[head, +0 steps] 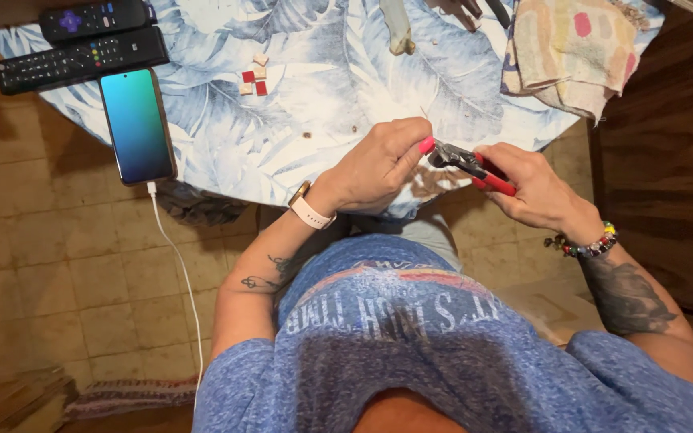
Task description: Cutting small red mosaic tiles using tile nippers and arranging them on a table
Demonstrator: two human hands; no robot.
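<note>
Two hands meet over table edge, right hand (532,186) clamped on red-handled nippers (472,164), left hand (378,164) pinching, perhaps a small piece, at their tip

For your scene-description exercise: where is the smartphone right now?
In the head view, the smartphone lies face up on the left edge of the leaf-patterned table, just below the two black remotes and well left of the person's left hand.

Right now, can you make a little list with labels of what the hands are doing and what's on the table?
right hand: holds red-handled pliers
left hand: pinches something tiny at the pliers' jaws, too small to tell
table: blue leaf-print cloth
small tiles: red and tan, loose cluster
phone: screen lit, white cable plugged in
remotes: two, black, far left edge
towel: folded, far right
</note>
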